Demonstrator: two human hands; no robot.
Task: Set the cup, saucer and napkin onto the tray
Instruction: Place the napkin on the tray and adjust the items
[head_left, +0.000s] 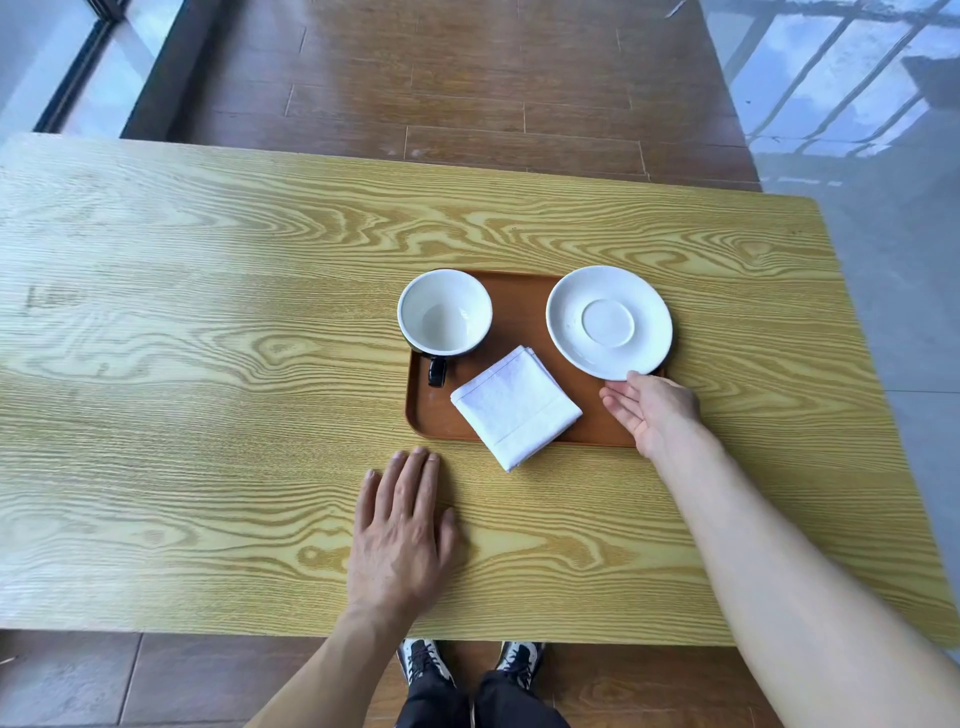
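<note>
A brown tray (519, 306) lies on the wooden table. At its far left corner stands an empty cup (444, 312), white inside and black outside, handle toward me. A white saucer (609, 322) rests on the tray's far right corner and overhangs the rim. The folded white napkin (515, 408) lies on the tray's near side, one corner past the front rim. My right hand (649, 408) is open, palm turned left, fingertips at the saucer's near edge. Just in front of the tray's near left corner, my left hand (405, 530) lies flat on the table, holding nothing.
The light wooden table (208, 364) stretches wide to the left and right of the tray. Beyond its far edge is dark wood flooring, with glossy grey tiles to the right. My shoes show below the table's near edge.
</note>
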